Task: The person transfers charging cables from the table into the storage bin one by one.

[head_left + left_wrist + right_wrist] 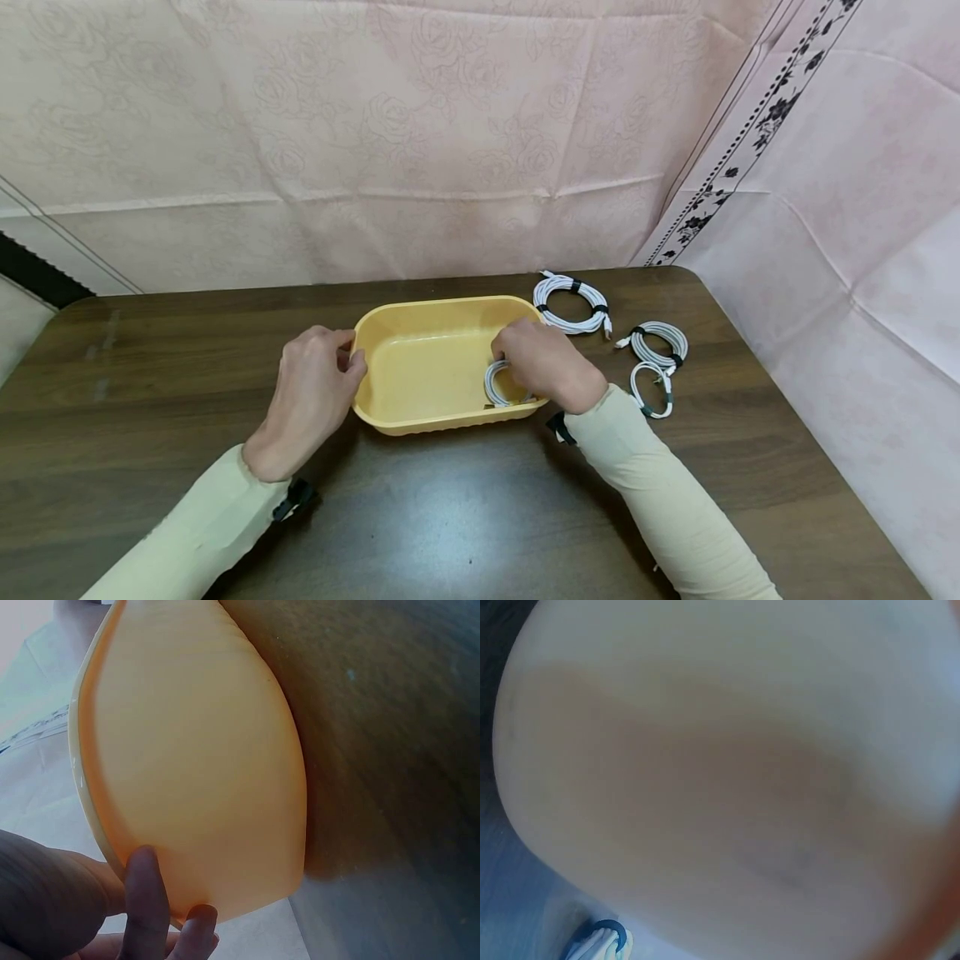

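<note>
A yellow plastic tray (427,423) stands on the table in the head view. My left hand (317,379) grips its left rim, with fingertips (146,885) against the outer wall in the left wrist view. Reaching over the right end, my right hand (543,358) has its fingers curled at a coiled white cable (492,385) inside the tray. The back of the hand hides the fingertips and part of that coil. The tray's blurred wall (667,810) fills most of the right wrist view.
Right of the tray lie a large white cable coil (557,315) with black ties, a medium coil (684,343) and a small coil (635,385), the last two touching. A patterned cloth (420,150) hangs behind the brown wooden table (187,375).
</note>
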Action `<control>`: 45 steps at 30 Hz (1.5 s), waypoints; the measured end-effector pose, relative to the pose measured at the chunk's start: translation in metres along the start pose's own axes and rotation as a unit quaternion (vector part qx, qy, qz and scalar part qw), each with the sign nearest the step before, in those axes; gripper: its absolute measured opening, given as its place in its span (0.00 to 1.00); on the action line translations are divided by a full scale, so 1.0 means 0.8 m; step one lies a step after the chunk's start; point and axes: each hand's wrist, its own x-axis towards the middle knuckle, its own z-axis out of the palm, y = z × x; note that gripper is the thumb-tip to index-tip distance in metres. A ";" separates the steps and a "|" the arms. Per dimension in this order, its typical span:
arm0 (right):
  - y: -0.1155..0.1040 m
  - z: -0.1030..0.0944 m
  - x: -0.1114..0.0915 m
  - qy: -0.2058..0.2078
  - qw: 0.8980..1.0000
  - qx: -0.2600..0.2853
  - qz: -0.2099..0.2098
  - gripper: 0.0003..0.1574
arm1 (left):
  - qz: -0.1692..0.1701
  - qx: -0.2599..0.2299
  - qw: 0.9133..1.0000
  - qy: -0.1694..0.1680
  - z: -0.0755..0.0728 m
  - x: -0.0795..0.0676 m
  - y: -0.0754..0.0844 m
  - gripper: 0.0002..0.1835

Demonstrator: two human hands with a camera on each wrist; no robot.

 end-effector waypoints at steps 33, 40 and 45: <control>0.008 -0.008 -0.008 0.036 0.998 -0.012 -0.052 0.06 | -0.002 -0.004 1.000 0.001 0.000 0.000 0.002 0.13; 0.009 -0.009 -0.009 0.042 0.997 -0.012 -0.060 0.06 | -0.004 -0.003 1.000 -0.001 0.000 0.000 0.002 0.13; 0.010 -0.010 -0.013 0.058 0.996 -0.006 -0.065 0.05 | -0.010 -0.002 1.000 -0.004 -0.001 0.000 0.002 0.13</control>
